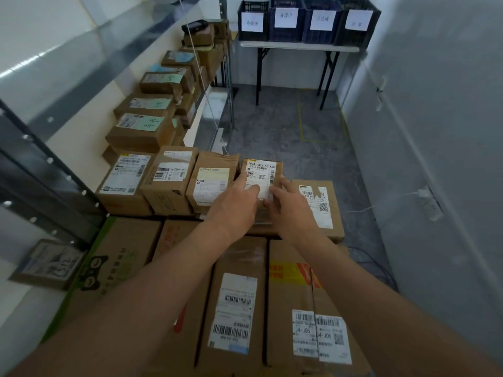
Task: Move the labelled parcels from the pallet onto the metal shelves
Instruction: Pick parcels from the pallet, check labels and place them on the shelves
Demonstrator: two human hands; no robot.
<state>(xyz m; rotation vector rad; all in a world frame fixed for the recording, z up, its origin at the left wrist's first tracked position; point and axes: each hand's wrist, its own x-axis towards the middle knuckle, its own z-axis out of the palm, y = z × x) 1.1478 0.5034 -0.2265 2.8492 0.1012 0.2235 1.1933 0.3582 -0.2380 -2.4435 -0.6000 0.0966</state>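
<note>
A metal shelving unit (pixel 54 170) runs along the left wall from near to far, and its lower shelf carries a line of brown parcels with green notes (pixel 144 123) stuck on top. At the far end a white folding worktop (pixel 299 46) holds four dark crates (pixel 307 21), each with a white paper sign. The grey floor (pixel 299 126) lies between it and the stack of cartons.

In the near middle, large cartons (pixel 236 308) with barcode labels are packed side by side, one at the near left printed green with a cat face (pixel 92 270). On top of them, farther away, stands a row of smaller labelled parcels (pixel 168 183), and a flat box (pixel 324 205) lies at the right end.

Both bare forearms reach forward to one small parcel (pixel 262 165) in that row, between the third parcel and the flat box. The left hand (pixel 236 202) lies on its left side with straight fingers pressed on the white label. The right hand (pixel 285 205) rests on its right side, fingers loosely spread, the thumb touching the label's lower edge.
</note>
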